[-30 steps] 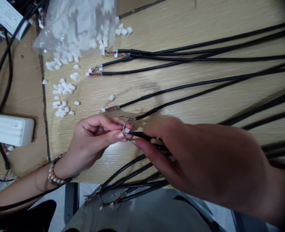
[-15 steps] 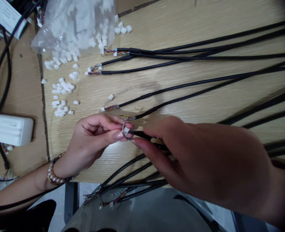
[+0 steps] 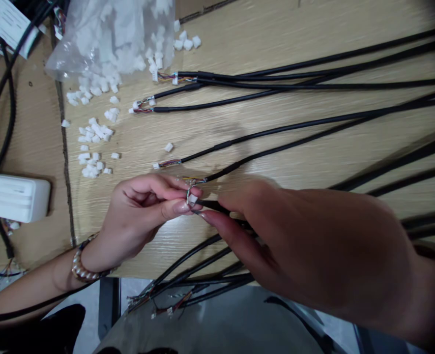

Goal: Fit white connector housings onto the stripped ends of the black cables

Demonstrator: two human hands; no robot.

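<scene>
My left hand [image 3: 147, 209] pinches a small white connector [image 3: 192, 199] between thumb and fingertips. Thin coloured wires [image 3: 188, 189] loop from it to the stripped end of a black cable [image 3: 224, 172]. Coming in from the right, my right hand [image 3: 305, 246] is closed on dark tweezers [image 3: 212, 204], whose narrow tips are at the connector. Much of the tweezers is hidden behind my right fingers. Just above my left hand lies another cable end with a white connector [image 3: 156, 166] fitted, and a loose white connector [image 3: 169, 147] is near it.
Several black cables [image 3: 313, 85] stretch across the table [image 3: 276, 29] to the right. A clear plastic bag [image 3: 102, 39] spills white connectors [image 3: 95, 130] at upper left. A white box-shaped device [image 3: 14, 196] sits at left. More cable ends [image 3: 165, 305] hang over the near edge.
Both hands stay almost in place, the tweezer tips still at the connector. The whole view has shifted very slightly.
</scene>
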